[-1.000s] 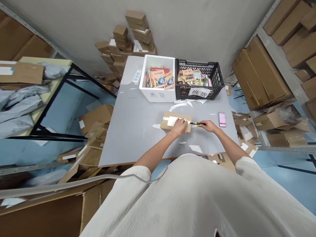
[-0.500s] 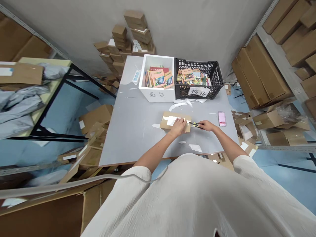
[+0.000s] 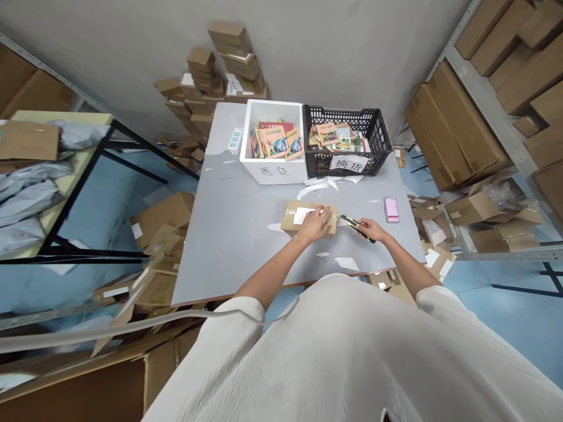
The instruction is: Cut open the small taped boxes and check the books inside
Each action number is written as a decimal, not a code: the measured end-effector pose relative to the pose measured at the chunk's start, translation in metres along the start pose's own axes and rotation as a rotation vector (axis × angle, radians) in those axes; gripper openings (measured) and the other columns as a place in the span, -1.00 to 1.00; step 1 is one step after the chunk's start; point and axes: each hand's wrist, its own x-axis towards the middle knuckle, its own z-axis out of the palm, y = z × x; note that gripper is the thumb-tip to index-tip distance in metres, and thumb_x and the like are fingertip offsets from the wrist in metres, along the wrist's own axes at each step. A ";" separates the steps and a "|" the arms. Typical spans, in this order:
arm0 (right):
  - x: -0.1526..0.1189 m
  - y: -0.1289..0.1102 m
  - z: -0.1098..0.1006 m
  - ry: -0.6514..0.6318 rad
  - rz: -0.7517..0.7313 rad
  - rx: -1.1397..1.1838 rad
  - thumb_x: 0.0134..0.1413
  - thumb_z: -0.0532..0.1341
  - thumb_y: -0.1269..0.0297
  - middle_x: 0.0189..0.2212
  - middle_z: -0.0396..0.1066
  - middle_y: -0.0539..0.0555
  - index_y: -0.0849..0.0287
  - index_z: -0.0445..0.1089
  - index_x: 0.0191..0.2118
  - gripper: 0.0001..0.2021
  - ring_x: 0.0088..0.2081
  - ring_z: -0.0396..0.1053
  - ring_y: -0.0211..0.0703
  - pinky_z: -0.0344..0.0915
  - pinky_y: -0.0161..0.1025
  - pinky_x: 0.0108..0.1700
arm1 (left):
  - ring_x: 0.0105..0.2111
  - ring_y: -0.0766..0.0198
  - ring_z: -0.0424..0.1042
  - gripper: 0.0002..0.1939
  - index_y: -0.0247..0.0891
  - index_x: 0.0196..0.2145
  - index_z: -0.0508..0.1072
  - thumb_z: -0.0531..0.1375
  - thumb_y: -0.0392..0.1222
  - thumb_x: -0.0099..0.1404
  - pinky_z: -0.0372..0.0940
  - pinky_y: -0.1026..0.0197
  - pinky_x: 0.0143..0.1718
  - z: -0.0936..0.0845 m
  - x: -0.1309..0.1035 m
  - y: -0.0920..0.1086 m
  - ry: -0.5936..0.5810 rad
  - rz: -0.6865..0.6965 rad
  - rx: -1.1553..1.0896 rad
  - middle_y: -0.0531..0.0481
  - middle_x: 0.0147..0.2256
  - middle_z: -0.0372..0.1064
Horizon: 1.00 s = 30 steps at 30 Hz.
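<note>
A small brown cardboard box (image 3: 290,220) with clear tape and a white label lies on the grey table. My left hand (image 3: 315,223) rests on top of it, fingers spread over the label and the right part. Just right of the box, my right hand (image 3: 368,230) is closed around a black and yellow utility knife (image 3: 352,223). The knife's tip points up and left, close to the box's right end but apart from it.
Behind the box stand a white foam bin (image 3: 275,171) and a black plastic crate (image 3: 382,143), both holding books. A phone (image 3: 391,210) lies at the right. Paper scraps (image 3: 346,263) are scattered on the grey table (image 3: 229,234). Cartons crowd the floor and shelves around.
The knife has come away from the box's right end, and its handle has swung down toward me. My left hand stays on the box. The whole view has shifted slightly.
</note>
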 end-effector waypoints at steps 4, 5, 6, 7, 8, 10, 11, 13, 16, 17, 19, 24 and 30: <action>-0.003 0.001 0.005 0.067 -0.113 -0.068 0.48 0.20 -0.21 -0.28 0.66 0.04 0.08 0.50 -0.07 -0.58 -0.34 0.54 -0.15 0.44 -0.27 -0.26 | 0.40 -0.18 0.36 -0.41 -0.18 0.48 0.35 0.07 -0.24 0.54 0.20 -0.19 0.44 -0.001 0.007 0.001 0.047 -0.075 0.003 -0.33 0.42 0.34; -0.003 0.001 0.007 0.078 -0.152 -0.110 0.52 0.15 -0.19 -0.25 0.66 0.04 0.08 0.53 -0.05 -0.57 -0.31 0.55 -0.13 0.48 -0.23 -0.19 | 0.45 -0.17 0.30 -0.39 -0.18 0.49 0.33 0.08 -0.24 0.53 0.16 -0.20 0.48 0.000 0.008 0.001 0.055 -0.089 0.001 -0.32 0.44 0.32; -0.004 0.001 0.009 0.093 -0.192 -0.162 0.55 0.12 -0.16 -0.21 0.67 0.05 0.07 0.56 -0.01 -0.57 -0.25 0.57 -0.10 0.51 -0.20 -0.11 | 0.50 -0.16 0.24 -0.37 -0.18 0.50 0.31 0.10 -0.24 0.52 0.10 -0.21 0.51 0.001 0.009 0.001 0.056 -0.102 -0.003 -0.32 0.47 0.29; -0.004 0.001 0.011 0.112 -0.231 -0.224 0.56 0.13 -0.12 -0.16 0.67 0.07 0.06 0.59 0.04 -0.58 -0.18 0.59 -0.06 0.52 -0.16 -0.03 | 0.54 -0.16 0.17 -0.34 -0.18 0.51 0.29 0.12 -0.24 0.50 0.04 -0.22 0.54 0.002 0.010 0.001 0.048 -0.112 -0.008 -0.32 0.51 0.25; -0.005 0.001 0.013 0.133 -0.267 -0.292 0.55 0.15 -0.07 -0.10 0.67 0.09 0.05 0.61 0.10 -0.60 -0.09 0.60 -0.02 0.51 -0.12 0.05 | 0.57 -0.16 0.11 -0.31 -0.18 0.52 0.27 0.16 -0.24 0.48 -0.01 -0.24 0.57 0.002 0.012 0.000 0.032 -0.121 -0.012 -0.33 0.54 0.19; -0.005 0.001 0.015 0.165 -0.321 -0.426 0.51 0.23 0.04 0.01 0.65 0.14 0.04 0.63 0.21 -0.64 0.05 0.58 0.05 0.48 -0.07 0.17 | 0.62 -0.19 -0.01 -0.24 -0.16 0.53 0.25 0.24 -0.22 0.43 -0.09 -0.29 0.58 0.002 0.017 -0.003 -0.017 -0.135 -0.021 -0.34 0.58 0.09; -0.005 0.001 0.017 0.171 -0.336 -0.484 0.50 0.25 0.09 0.05 0.63 0.17 0.03 0.62 0.25 -0.63 0.09 0.57 0.07 0.47 -0.06 0.19 | 0.62 -0.22 -0.04 -0.21 -0.15 0.53 0.24 0.28 -0.21 0.41 -0.11 -0.31 0.57 0.002 0.020 -0.004 -0.045 -0.143 -0.024 -0.36 0.59 0.07; -0.005 0.001 0.018 0.176 -0.344 -0.574 0.49 0.28 0.14 0.07 0.59 0.18 0.00 0.60 0.32 -0.60 0.10 0.56 0.08 0.47 -0.07 0.19 | 0.59 -0.25 -0.01 -0.18 -0.10 0.51 0.26 0.36 -0.16 0.37 -0.11 -0.33 0.55 -0.002 0.029 -0.006 -0.101 -0.161 -0.020 -0.37 0.54 0.12; -0.004 0.001 0.021 0.200 -0.347 -0.663 0.50 0.31 0.17 0.07 0.57 0.18 -0.02 0.57 0.38 -0.57 0.10 0.56 0.07 0.46 -0.09 0.17 | 0.46 -0.25 0.15 -0.31 -0.03 0.37 0.41 0.43 -0.09 0.33 -0.03 -0.29 0.47 -0.009 0.041 -0.008 -0.159 -0.194 0.001 -0.31 0.38 0.28; -0.004 0.001 0.022 0.209 -0.347 -0.678 0.50 0.32 0.18 0.07 0.56 0.18 -0.03 0.57 0.38 -0.57 0.10 0.56 0.07 0.46 -0.10 0.18 | 0.42 -0.25 0.18 -0.37 -0.02 0.31 0.45 0.44 -0.08 0.33 0.01 -0.27 0.43 -0.011 0.044 -0.009 -0.169 -0.208 0.004 -0.29 0.34 0.30; -0.003 0.002 0.023 0.224 -0.339 -0.685 0.50 0.33 0.20 0.08 0.56 0.17 -0.04 0.57 0.38 -0.57 0.09 0.57 0.05 0.46 -0.12 0.18 | 0.36 -0.25 0.23 -0.46 -0.02 0.24 0.49 0.42 -0.06 0.35 0.08 -0.24 0.37 -0.015 0.044 -0.009 -0.178 -0.231 0.003 -0.27 0.28 0.34; -0.001 0.004 0.023 0.243 -0.336 -0.652 0.48 0.36 0.21 0.05 0.56 0.15 -0.05 0.59 0.36 -0.58 0.04 0.58 0.01 0.48 -0.15 0.15 | 0.37 -0.26 0.26 -0.47 -0.08 0.40 0.41 0.17 -0.02 0.55 0.03 -0.29 0.41 -0.013 0.022 -0.005 -0.109 -0.150 0.052 -0.35 0.32 0.38; 0.006 0.009 0.031 0.254 -0.348 -0.606 0.48 0.32 0.18 0.07 0.55 0.18 -0.03 0.57 0.37 -0.57 0.08 0.55 0.07 0.46 -0.08 0.23 | 0.54 -0.26 0.11 -0.30 -0.22 0.61 0.17 -0.01 -0.03 0.61 -0.05 -0.29 0.52 0.008 0.001 0.006 0.062 -0.116 0.048 -0.42 0.49 0.25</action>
